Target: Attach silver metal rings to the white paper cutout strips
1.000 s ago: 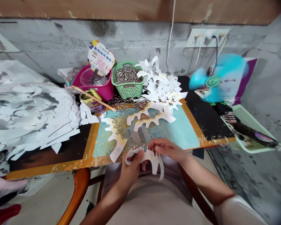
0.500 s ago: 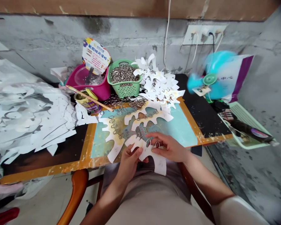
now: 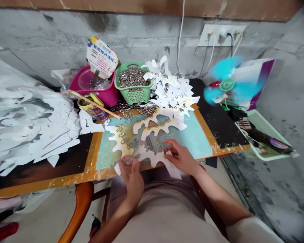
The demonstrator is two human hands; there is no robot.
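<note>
A white paper cutout (image 3: 164, 163) lies over the near edge of the board (image 3: 197, 138), partly hanging toward my lap. My left hand (image 3: 130, 173) pinches its left end, fingers closed on the paper. My right hand (image 3: 179, 155) presses on its right part, fingertips curled at a small metal ring. Two more cutouts with rings threaded on them (image 3: 121, 141) (image 3: 159, 123) lie just beyond. A green basket (image 3: 134, 92) filled with metal rings stands at the back. Loose rings (image 3: 131, 109) are scattered in front of it.
A big heap of white cutouts (image 3: 32, 118) fills the left. A pink tub (image 3: 101, 91), a small tin with a stick (image 3: 93, 106) and a pile of ringed cutouts (image 3: 172, 89) sit at the back. A spinning teal fan (image 3: 226, 84) stands right. A wooden chair arm (image 3: 78, 209) curves below.
Both hands moved the cutout from my lap up and forward onto the board's near edge. My left hand shifted left along it; my right hand now presses it down.
</note>
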